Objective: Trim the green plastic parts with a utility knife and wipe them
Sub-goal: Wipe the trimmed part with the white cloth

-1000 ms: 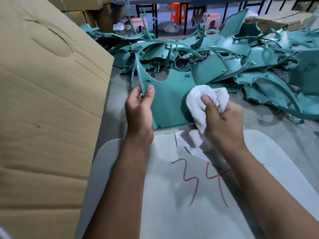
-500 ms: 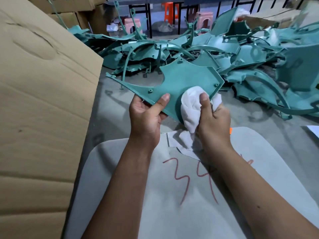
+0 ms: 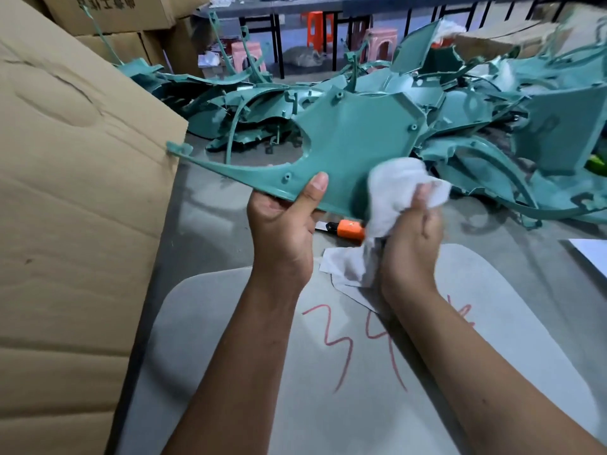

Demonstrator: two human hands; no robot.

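A flat green plastic panel [image 3: 358, 139] with a curved cutout and long pointed arm tilts between the hands: left hand [image 3: 282, 231] pinches its near edge, right hand [image 3: 410, 238] presses a bunched white cloth [image 3: 394, 185] against it.

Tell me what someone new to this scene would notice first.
Centre frame, the left hand holds up a flat green plastic part while the right hand presses a white cloth against its lower right edge. Behind sprawls a pile of green parts; an orange utility knife lies on the table below.
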